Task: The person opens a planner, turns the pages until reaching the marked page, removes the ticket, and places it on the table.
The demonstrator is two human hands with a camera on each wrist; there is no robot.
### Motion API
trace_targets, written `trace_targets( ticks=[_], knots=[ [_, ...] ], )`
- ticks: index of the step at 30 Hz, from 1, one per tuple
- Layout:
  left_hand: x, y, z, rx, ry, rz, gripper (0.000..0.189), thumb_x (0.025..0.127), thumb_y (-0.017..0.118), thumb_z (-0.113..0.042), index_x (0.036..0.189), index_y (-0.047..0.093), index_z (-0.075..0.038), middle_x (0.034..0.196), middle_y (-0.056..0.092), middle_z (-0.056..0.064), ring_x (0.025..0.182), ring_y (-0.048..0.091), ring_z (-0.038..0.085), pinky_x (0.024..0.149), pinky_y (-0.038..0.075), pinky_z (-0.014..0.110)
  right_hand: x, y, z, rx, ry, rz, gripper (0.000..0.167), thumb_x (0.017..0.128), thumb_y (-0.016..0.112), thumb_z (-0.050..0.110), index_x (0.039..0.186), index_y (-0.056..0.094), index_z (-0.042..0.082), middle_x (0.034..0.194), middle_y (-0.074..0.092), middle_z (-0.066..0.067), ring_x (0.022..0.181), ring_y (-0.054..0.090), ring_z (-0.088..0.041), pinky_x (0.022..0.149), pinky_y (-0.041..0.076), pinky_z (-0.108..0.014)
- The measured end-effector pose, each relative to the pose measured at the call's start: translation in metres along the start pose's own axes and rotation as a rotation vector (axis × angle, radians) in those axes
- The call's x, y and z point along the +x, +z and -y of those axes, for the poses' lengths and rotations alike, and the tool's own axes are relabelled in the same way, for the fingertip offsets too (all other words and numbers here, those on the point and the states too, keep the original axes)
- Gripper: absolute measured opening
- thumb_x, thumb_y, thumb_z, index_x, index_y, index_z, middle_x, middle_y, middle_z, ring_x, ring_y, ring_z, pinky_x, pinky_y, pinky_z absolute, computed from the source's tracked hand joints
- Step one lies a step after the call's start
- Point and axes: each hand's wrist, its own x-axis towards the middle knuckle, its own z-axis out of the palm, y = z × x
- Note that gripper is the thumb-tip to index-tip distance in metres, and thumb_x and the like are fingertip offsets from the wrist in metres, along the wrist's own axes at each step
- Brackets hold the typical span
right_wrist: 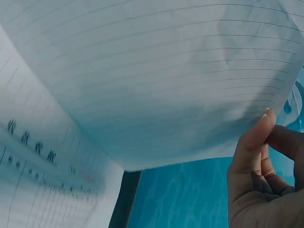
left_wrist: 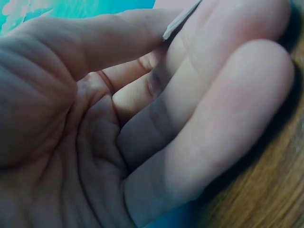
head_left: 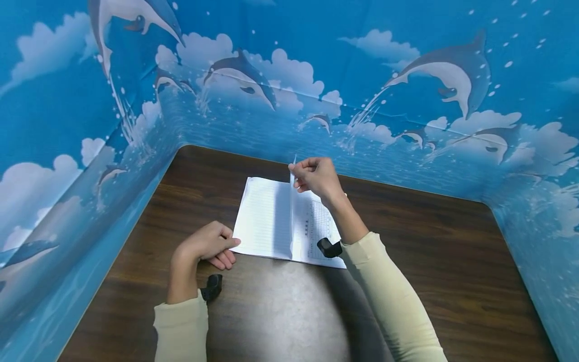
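Observation:
An open notebook (head_left: 264, 216) lies on the table, with ruled lines on its left page and a printed grid on its right page. My right hand (head_left: 318, 178) pinches the edge of one leaf, which stands nearly upright over the middle fold. In the right wrist view that ruled leaf (right_wrist: 180, 85) spreads wide, its edge between thumb and forefinger of the right hand (right_wrist: 266, 175). My left hand (head_left: 210, 244) is at the notebook's lower left corner, thumb on top and fingers below. The left wrist view shows the paper's corner (left_wrist: 179, 21) between the left thumb and fingers.
The dark wood-grain table (head_left: 429, 251) extends on both sides of the notebook. A blue cloth (head_left: 289, 120) printed with dolphins and clouds rises around the table's back and sides. Each wrist carries a small black camera (head_left: 329, 248).

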Motion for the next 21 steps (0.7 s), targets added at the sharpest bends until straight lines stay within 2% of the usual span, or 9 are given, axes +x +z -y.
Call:
trace_targets(
  ticks=[7,13,21],
  knots=[
    [0.0,-0.001,-0.002,0.001,0.011,0.007,0.026,0.11,0.062,-0.014,0.087,0.063,-0.001,0.079,0.079,0.012,0.065,0.077,0.017,0.06,0.067,0.032,0.008,0.023,0.001,0.082,0.04,0.025,0.021,0.104,0.073,0.014,0.109,0.072,-0.006,0.081,0.069,-0.007,0.059,0.071,-0.011,0.065,0.068,-0.031],
    [-0.001,0.0,-0.003,-0.005,0.008,0.011,0.029,0.11,0.062,-0.014,0.083,0.061,-0.003,0.08,0.079,0.013,0.065,0.077,0.018,0.06,0.067,0.033,0.018,0.052,-0.005,0.087,0.064,0.035,0.025,0.104,0.073,0.015,0.108,0.072,-0.009,0.073,0.071,-0.008,0.057,0.07,-0.012,0.062,0.066,-0.029],
    [0.001,0.0,-0.002,-0.006,-0.009,0.012,0.025,0.111,0.059,-0.015,0.106,0.071,0.006,0.078,0.078,0.012,0.063,0.076,0.015,0.06,0.067,0.032,0.034,0.099,-0.026,-0.024,0.113,-0.051,0.015,0.1,0.076,0.006,0.091,0.076,-0.006,0.064,0.069,-0.007,0.05,0.065,-0.009,0.055,0.064,-0.026]
  ],
)
